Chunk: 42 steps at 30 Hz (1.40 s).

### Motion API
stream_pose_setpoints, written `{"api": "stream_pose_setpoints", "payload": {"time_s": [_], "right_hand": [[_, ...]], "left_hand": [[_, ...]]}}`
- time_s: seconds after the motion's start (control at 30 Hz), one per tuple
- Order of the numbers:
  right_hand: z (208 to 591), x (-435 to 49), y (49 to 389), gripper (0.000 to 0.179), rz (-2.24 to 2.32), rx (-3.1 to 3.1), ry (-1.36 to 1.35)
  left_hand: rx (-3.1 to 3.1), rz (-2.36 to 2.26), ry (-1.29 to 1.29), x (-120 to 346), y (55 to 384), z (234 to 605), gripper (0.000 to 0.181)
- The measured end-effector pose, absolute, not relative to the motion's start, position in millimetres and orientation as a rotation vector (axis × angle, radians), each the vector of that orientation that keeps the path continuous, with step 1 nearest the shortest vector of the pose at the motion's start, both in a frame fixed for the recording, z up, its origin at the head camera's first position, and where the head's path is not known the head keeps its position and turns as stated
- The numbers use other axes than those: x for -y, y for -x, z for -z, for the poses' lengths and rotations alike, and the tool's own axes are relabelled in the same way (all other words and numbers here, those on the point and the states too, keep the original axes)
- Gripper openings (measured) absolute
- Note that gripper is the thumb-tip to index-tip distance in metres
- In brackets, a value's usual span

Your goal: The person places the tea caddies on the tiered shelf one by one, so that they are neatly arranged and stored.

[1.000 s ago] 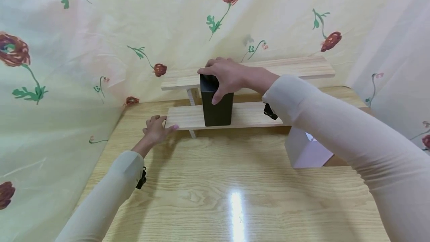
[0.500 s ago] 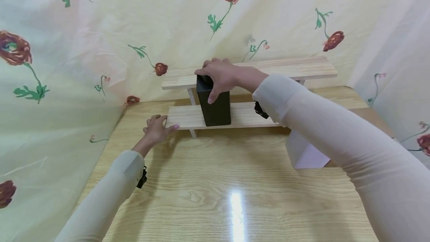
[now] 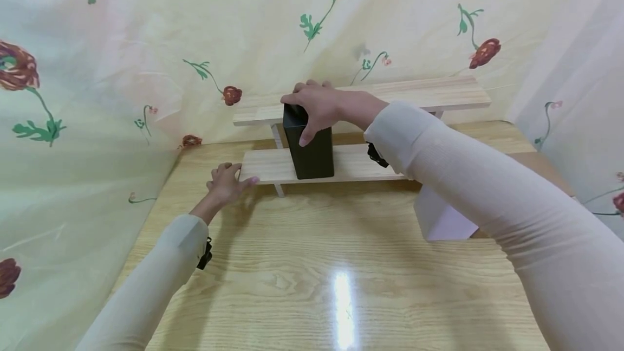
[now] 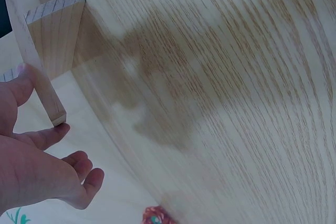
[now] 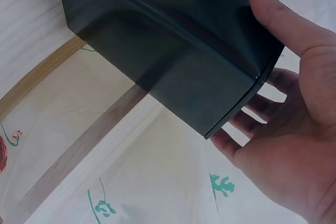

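A tall black box stands on the lower board of a pale wooden two-tier shelf, leaning slightly left. My right hand grips its top from above, thumb on the near side and fingers over the far rim. In the right wrist view the black box shows smooth, glossy sides, with the thumb on one face and the fingers at its end. My left hand holds the left end of the lower board. In the left wrist view, thumb and index finger pinch the board's end; the other fingers curl loosely beside it.
The upper board runs behind the box. A white box stands at the right, partly hidden by my right sleeve, near a brown cardboard surface. Wood-grain table lies in front; flowered cloth hangs behind and at both sides.
My right hand has moved a little left, and the top of the black box has tipped left with it. My left hand stays at the board's end.
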State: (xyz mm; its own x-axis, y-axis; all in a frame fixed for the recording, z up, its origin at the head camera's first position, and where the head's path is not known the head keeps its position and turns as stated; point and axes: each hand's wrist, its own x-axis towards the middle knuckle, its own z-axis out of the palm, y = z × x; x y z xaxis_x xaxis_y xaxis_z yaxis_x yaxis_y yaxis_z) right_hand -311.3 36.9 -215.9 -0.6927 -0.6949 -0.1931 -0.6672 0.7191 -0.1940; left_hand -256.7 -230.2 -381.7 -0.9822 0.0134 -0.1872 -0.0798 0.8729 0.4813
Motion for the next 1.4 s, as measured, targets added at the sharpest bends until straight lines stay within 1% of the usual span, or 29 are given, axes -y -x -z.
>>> {"api": "stream_pose_setpoints", "payload": {"time_s": [0.23,0.57,1.03,1.4], "right_hand": [[208.6,-44.3,305.3,0.103,0.177,-2.663,1.075],[193.2,-73.0,292.6,0.101,0.217,-2.734,1.072],[195.3,-104.4,282.3,0.097,0.249,-2.745,1.127],[199.4,-138.2,255.8,0.093,0.283,-2.781,1.119]], "left_hand": [[-2.854,-0.750,0.049,230.4,256.2,381.8,0.075],[-2.849,-0.738,0.044,230.8,254.2,379.8,0.076],[-2.851,-0.733,0.053,229.8,255.4,380.6,0.076],[-2.849,-0.740,0.041,229.8,252.9,378.6,0.076]]}}
